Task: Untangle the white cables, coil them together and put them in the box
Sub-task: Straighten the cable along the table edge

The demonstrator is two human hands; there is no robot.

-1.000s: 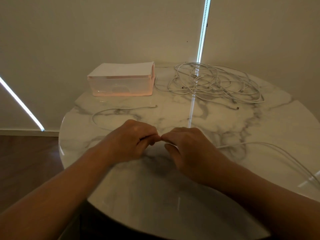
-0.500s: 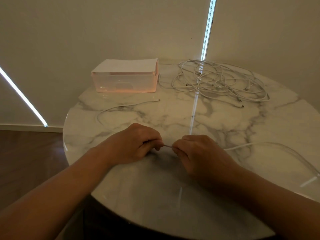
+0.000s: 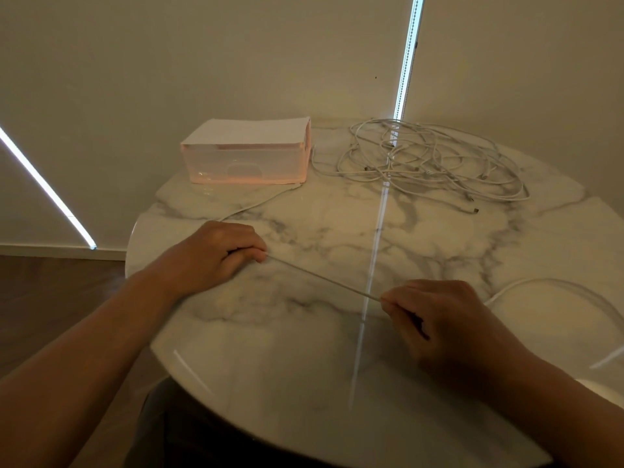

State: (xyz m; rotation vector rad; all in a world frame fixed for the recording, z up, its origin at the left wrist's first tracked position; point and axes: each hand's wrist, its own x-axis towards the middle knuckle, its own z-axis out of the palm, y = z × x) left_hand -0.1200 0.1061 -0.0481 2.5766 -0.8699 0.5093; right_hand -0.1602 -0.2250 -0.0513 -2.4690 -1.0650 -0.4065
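One white cable (image 3: 322, 280) runs taut between my two hands above the marble table (image 3: 304, 383). My left hand (image 3: 216, 251) grips it with curled fingers near the table's left edge. My right hand (image 3: 445, 315) pinches it further right and nearer me, and the cable loops away past that hand towards the right edge. A tangle of white cables (image 3: 429, 160) lies at the back right. The pink translucent box (image 3: 246, 153) stands at the back left, its top covered by a white sheet.
The round table stands in a wall corner, with a bright light strip (image 3: 407, 62) up the wall behind the tangle. Another cable stretch (image 3: 260, 204) trails from my left hand towards the box. Dark wood floor (image 3: 50, 298) lies to the left.
My hands have drawn apart along the cable: left hand up and left, right hand right and nearer me. The stretch between them went from a tiny gap to a long taut line.
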